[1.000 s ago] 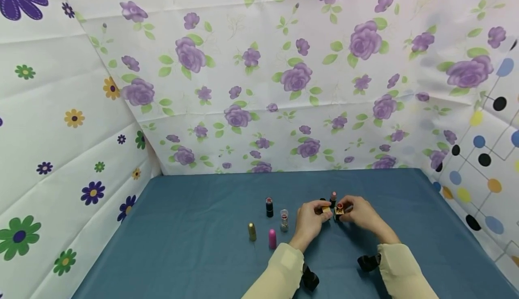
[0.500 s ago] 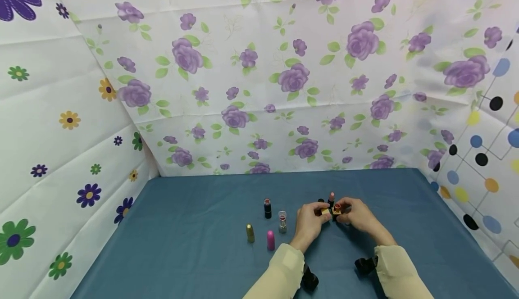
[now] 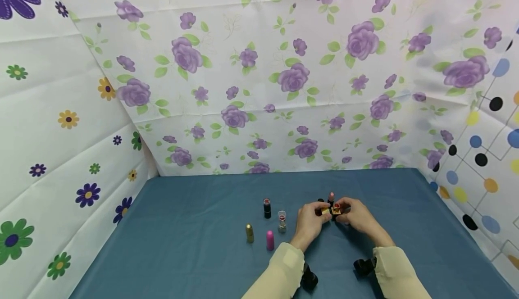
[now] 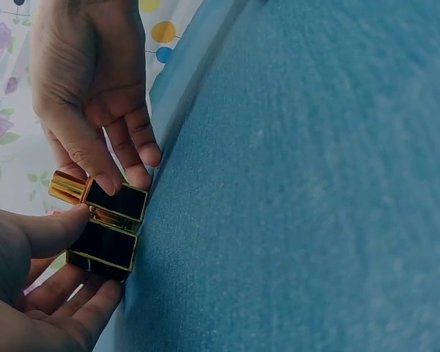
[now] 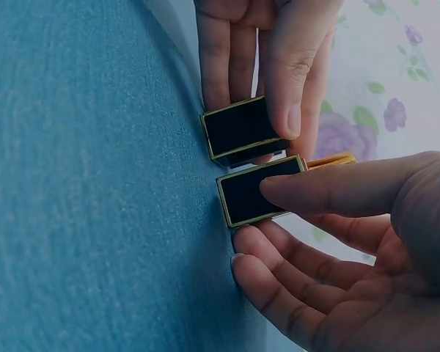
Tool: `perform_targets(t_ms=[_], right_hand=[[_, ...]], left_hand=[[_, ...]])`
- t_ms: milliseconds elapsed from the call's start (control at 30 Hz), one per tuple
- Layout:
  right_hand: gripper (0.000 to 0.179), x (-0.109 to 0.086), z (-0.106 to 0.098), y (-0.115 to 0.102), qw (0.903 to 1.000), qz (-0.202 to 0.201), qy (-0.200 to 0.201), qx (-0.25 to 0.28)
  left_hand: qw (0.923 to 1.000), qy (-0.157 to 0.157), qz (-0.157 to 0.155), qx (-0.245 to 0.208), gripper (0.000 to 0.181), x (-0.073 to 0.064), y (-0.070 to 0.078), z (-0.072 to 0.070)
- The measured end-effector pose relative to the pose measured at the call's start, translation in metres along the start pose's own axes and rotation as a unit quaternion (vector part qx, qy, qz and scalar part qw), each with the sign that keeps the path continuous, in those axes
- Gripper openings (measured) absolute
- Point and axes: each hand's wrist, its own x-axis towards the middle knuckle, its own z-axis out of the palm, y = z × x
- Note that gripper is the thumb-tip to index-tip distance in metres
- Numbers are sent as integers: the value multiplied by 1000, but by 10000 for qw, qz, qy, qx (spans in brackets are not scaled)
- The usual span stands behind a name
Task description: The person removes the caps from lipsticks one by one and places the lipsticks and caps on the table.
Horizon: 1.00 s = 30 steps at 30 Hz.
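Note:
My left hand (image 3: 310, 222) pinches a black, gold-edged lipstick cap (image 4: 103, 246) between thumb and fingers. Right beside it, my right hand (image 3: 360, 215) holds a matching black lipstick base (image 5: 258, 192), its gold tube (image 4: 67, 188) exposed and a red tip (image 3: 337, 206) showing in the head view. Cap and base stand side by side, low at the blue cloth, in both wrist views. Just behind the hands rises an uncapped lipstick with a pinkish-nude tip (image 3: 331, 197). A dark object (image 3: 320, 200) shows partly over the left fingers, mostly hidden.
Left of the hands, several lipsticks stand upright on the blue tablecloth (image 3: 194, 245): a black one (image 3: 267, 209), a clear-topped one (image 3: 281, 221), a gold one (image 3: 249, 233) and a bright pink one (image 3: 270, 241). Floral cloth (image 3: 259, 87) hangs behind the table.
The head view has shifted slightly, moving the scene a little left. My right hand has brought the lipstick marginally closer to the cap; both hands keep their hold.

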Motion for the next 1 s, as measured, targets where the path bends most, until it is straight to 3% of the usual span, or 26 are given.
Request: perform_targets(t_ms=[300, 567, 767, 1000], right_hand=[[38, -4, -6, -1, 9998, 60, -162, 141], [42, -14, -25, -15, 9996, 8, -246, 112], [42, -25, -39, -43, 9992, -388, 24, -56], [34, -28, -34, -54, 9935, -1028, 489, 56]], left_hand=[[9990, 59, 147, -420, 26, -2, 2, -8], [9970, -3, 403, -661, 24, -8, 16, -20], [9922, 1, 609, -1091, 22, -7, 38, -37], [9941, 67, 564, -929, 21, -9, 46, -52]])
